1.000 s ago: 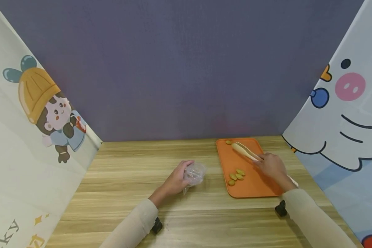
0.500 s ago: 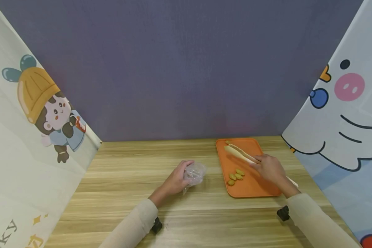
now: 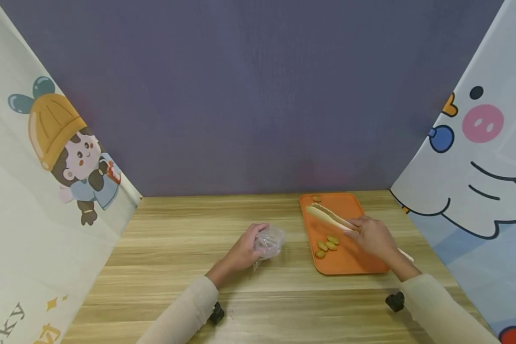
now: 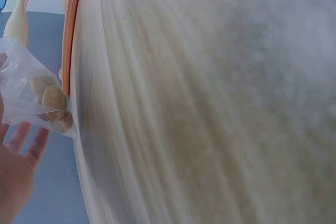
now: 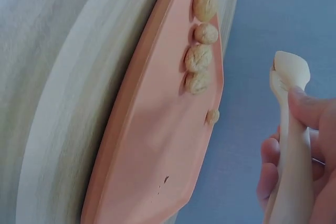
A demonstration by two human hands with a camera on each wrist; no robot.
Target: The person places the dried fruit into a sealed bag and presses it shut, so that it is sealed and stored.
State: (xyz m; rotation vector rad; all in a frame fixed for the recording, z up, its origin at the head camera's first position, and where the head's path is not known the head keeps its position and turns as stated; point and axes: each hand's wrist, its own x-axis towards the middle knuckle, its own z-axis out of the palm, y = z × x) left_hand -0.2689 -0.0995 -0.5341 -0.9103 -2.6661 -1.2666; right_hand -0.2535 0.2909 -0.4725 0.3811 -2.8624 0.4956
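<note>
On the right of the table lies an orange tray. My right hand is over it, gripping cream-coloured tongs that point to the far left. In the right wrist view the thumb presses on one arm of the tongs, and their heads are close together. Several wrinkled tan walnuts sit along the tray's left side, with one more walnut at its far corner. Left of the tray, my left hand holds a clear plastic bag. More walnuts show inside it.
The wood-grain table runs back to a dark panel. Printed cartoon sheets stand at both sides, the left sheet and the right sheet. Small dark crumbs lie on the tray.
My right hand and the tongs have shifted left, the tong heads coming from the tray's far part toward its left edge. My left hand and the bag stay in place.
</note>
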